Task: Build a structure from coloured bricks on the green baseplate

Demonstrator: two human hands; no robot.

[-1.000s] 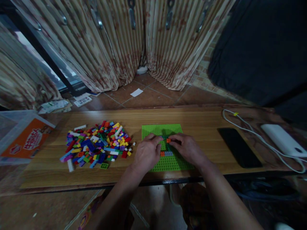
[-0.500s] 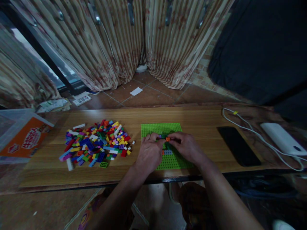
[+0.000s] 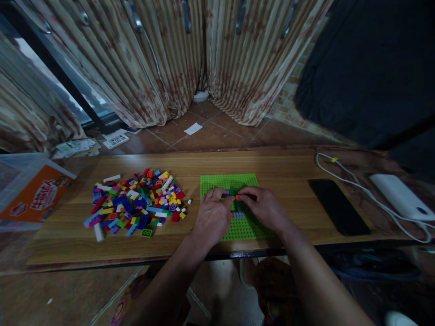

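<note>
A green studded baseplate lies on the table beneath both hands. My right hand pinches a small orange building brick between thumb and forefinger, over the middle of the plate. Close on its left, my left hand rests on the plate with curled fingers and thumb drawn together; what they grip, if anything, is hidden. Dark green bricks and a bit of purple show between the hands. Nearer me, a grey-blue brick sits on the plate beside a small orange-red one.
A heap of mixed bricks covers the table's left part. Beyond it stands a clear plastic box with an orange label. On the right lie a black phone, a white power bank and a white cable.
Both hands keep nearly the same place. Slightly less of the orange brick shows between the right fingertips, which have shifted a little.
</note>
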